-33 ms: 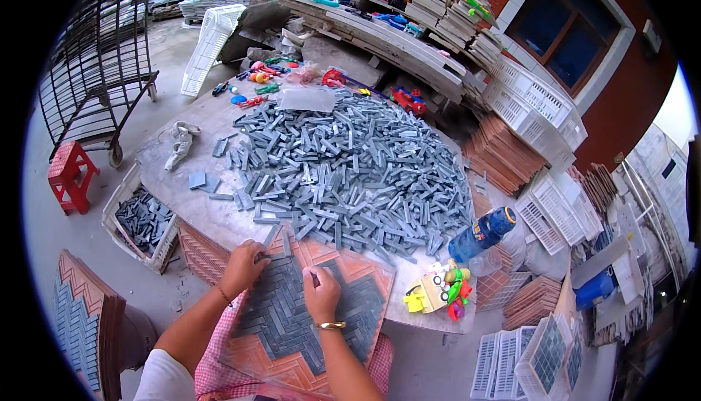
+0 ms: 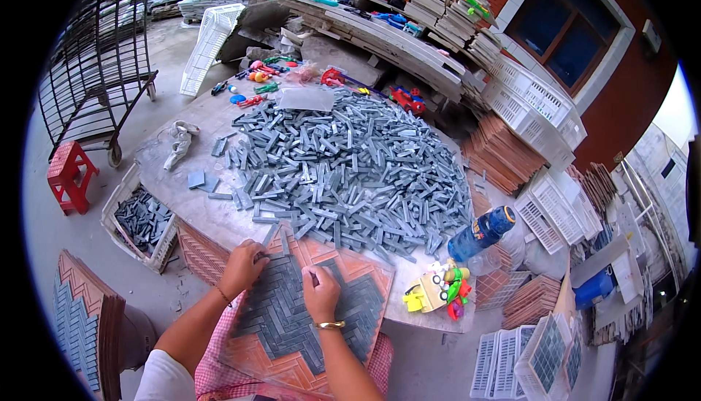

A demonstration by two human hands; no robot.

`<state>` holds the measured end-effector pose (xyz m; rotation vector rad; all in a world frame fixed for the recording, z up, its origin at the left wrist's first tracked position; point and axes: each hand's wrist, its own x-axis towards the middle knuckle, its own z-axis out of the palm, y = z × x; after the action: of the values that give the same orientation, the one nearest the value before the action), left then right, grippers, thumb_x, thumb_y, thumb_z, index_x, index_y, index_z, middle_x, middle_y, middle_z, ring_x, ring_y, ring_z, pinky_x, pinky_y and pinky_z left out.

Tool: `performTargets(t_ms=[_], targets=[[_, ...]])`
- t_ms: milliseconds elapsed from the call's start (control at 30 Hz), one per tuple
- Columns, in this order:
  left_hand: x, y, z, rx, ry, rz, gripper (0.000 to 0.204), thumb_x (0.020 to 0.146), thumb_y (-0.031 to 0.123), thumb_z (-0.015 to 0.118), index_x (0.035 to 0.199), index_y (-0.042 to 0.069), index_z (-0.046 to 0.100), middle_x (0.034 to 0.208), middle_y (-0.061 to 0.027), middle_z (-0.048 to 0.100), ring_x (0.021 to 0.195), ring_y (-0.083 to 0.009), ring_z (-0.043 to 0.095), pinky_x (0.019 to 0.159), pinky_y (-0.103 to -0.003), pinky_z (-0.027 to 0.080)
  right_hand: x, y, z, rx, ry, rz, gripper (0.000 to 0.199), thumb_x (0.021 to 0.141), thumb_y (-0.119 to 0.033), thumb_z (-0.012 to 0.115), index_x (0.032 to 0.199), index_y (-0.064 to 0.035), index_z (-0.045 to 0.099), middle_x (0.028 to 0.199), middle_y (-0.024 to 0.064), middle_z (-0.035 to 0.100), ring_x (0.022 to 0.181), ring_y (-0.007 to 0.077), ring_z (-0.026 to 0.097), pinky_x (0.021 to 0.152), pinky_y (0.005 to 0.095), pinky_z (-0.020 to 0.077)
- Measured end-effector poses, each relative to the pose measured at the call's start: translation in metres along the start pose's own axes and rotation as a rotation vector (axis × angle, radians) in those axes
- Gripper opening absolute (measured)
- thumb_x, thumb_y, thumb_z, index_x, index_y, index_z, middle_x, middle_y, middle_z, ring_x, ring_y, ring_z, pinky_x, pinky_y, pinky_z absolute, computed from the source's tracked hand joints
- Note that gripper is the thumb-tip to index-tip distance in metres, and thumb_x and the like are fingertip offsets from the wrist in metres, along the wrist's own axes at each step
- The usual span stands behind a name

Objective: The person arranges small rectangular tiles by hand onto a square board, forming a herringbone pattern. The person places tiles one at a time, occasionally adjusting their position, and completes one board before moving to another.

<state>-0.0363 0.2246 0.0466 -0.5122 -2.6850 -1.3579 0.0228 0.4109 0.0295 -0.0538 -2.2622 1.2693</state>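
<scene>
An orange herringbone-patterned tray point(image 2: 266, 353) rests tilted across my lap, its far edge at the table. Dark grey strip tiles point(image 2: 274, 313) fill a zigzag band in it; orange slots show at the near side and far corners. My left hand point(image 2: 244, 266) is closed in a pinch at the tray's far left part, beside the grey strips. Over the middle of the tray, my right hand point(image 2: 322, 297) is closed too, its thumb against curled fingers. What either hand holds, if anything, is hidden. A large heap of loose grey strip tiles point(image 2: 350, 160) lies just beyond.
The stone-topped table point(image 2: 164, 167) also bears a blue bottle point(image 2: 482, 233), plastic toys point(image 2: 453, 291) and a crumpled glove-like cloth point(image 2: 180, 144). A crate of dark strips point(image 2: 164, 255) and a red stool point(image 2: 71, 174) stand left. Stacked orange trays point(image 2: 109, 328) are near left; white crates point(image 2: 537, 105) right.
</scene>
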Motion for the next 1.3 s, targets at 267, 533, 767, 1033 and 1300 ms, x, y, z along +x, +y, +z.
performTargets(t_ms=[267,533,767,1033,1300], targets=[[0.003,0.001,0.012,0.022,0.078,-0.032,0.013,0.069,0.006,0.07,0.08,0.001,0.066,0.077,-0.0147,0.058,0.072,-0.0301,0.059,0.067,-0.039,0.047,0.0,0.002,0.002,0.01,0.051,-0.065,0.006,0.081,-0.01,0.065,0.08,-0.004,0.065,0.067,0.0079,0.057,0.054,0.0205,0.053,0.051,0.0324,0.0412],[0.003,0.005,0.016,0.049,0.104,-0.017,0.015,0.069,0.006,0.067,0.083,0.002,0.067,0.079,-0.0167,0.061,0.076,-0.0343,0.06,0.07,-0.042,0.049,0.002,0.003,-0.002,-0.067,-0.043,-0.044,0.008,0.083,-0.013,0.062,0.082,-0.0052,0.065,0.076,0.0111,0.062,0.067,0.0291,0.06,0.061,0.0376,0.0469],[0.003,0.003,0.012,0.078,0.011,0.021,0.015,0.07,0.006,0.064,0.085,0.002,0.066,0.08,-0.0177,0.059,0.08,-0.0365,0.059,0.073,-0.044,0.049,-0.004,0.007,0.0,-0.058,-0.051,0.01,0.008,0.083,-0.013,0.062,0.082,-0.0053,0.064,0.076,0.0109,0.062,0.068,0.0294,0.06,0.061,0.0379,0.047],[-0.002,0.005,0.025,0.1,0.078,0.068,0.015,0.073,0.009,0.064,0.084,-0.001,0.062,0.084,-0.0185,0.057,0.081,-0.036,0.058,0.075,-0.044,0.047,0.006,-0.003,0.003,-0.293,-0.073,-0.081,0.014,0.078,-0.014,0.069,0.088,-0.0046,0.066,0.076,0.0086,0.063,0.068,0.0243,0.062,0.062,0.0349,0.0483],[-0.011,0.011,0.014,-0.051,0.164,-0.027,0.017,0.073,0.009,0.066,0.089,0.003,0.064,0.084,-0.0152,0.057,0.087,-0.034,0.055,0.078,-0.041,0.046,0.02,-0.008,0.006,-0.396,-0.293,0.158,0.021,0.077,-0.022,0.069,0.092,-0.0079,0.065,0.079,0.0081,0.065,0.074,0.0271,0.063,0.065,0.0389,0.0488]])
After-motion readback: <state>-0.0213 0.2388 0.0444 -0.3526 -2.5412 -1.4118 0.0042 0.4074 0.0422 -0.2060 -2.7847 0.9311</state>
